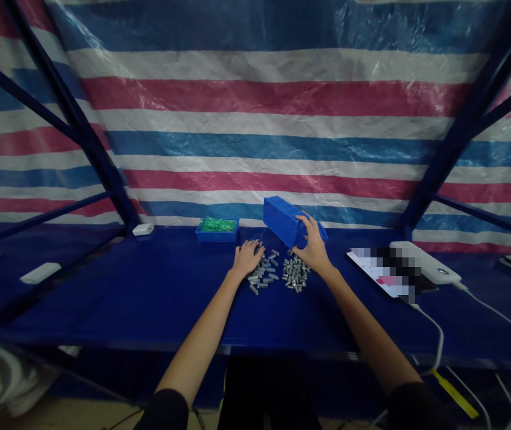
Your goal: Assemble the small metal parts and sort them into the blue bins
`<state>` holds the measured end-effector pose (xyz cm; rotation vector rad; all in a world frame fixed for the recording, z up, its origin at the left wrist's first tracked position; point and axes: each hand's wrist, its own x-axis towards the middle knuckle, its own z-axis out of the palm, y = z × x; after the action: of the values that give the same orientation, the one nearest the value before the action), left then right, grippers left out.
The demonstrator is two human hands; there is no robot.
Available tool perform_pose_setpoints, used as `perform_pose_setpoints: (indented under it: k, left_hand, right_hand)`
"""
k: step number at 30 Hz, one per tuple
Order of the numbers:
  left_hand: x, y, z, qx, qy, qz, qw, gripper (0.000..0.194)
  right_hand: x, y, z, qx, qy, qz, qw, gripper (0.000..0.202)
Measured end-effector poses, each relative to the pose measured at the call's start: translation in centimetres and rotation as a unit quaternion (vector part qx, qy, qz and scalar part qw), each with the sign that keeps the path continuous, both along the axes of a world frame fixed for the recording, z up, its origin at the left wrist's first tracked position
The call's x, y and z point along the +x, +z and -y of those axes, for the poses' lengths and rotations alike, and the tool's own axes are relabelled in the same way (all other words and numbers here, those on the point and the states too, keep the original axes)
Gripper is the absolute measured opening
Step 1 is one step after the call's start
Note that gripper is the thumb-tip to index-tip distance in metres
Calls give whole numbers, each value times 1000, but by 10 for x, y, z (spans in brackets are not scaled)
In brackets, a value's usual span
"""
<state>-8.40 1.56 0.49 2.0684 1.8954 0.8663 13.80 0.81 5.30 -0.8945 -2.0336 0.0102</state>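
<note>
My right hand grips a blue plastic bin, which is tilted on its side above the table. Just below it lies a pile of short silvery metal parts. To the left of that pile is a second group of longer metal pieces, spread loosely. My left hand rests over the upper left of this second group, palm down with its fingers spread. Whether the bin still holds anything is hidden from view.
A small blue tray with green plastic packets stands at the back. On the right are a tablet, a white power bank and cables. White boxes lie at the left. Blue frame posts rise on both sides.
</note>
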Motion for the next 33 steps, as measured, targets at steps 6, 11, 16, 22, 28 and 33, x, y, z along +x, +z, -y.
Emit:
perform_pose_setpoints:
  k: [6,11,16,22,28,33]
  left_hand:
    - [6,7,4,-2,-65,6,998,34]
    - [1,9,1,38,-111,115,986,30]
    - [-20,18,3,172,58,125,975,26]
    - [-34,23,6,184,173,19,967,29]
    - [-38,11,2,110,166,-42,979,44]
    - [-40,8,2,79,147,-82,982,51]
  right_hand:
    - [-11,-7,-3,-60,7,-93,994,80]
    - [-19,-9,-12,-72,15,-78,994,85]
    - [-34,-7,-44,-103,41,-52,992,95]
    - [-51,-4,-85,-213,-47,17,976,95]
    - [-47,-7,-104,-218,-157,173,948,84]
    - [-48,-8,-97,-183,-182,198,945,94]
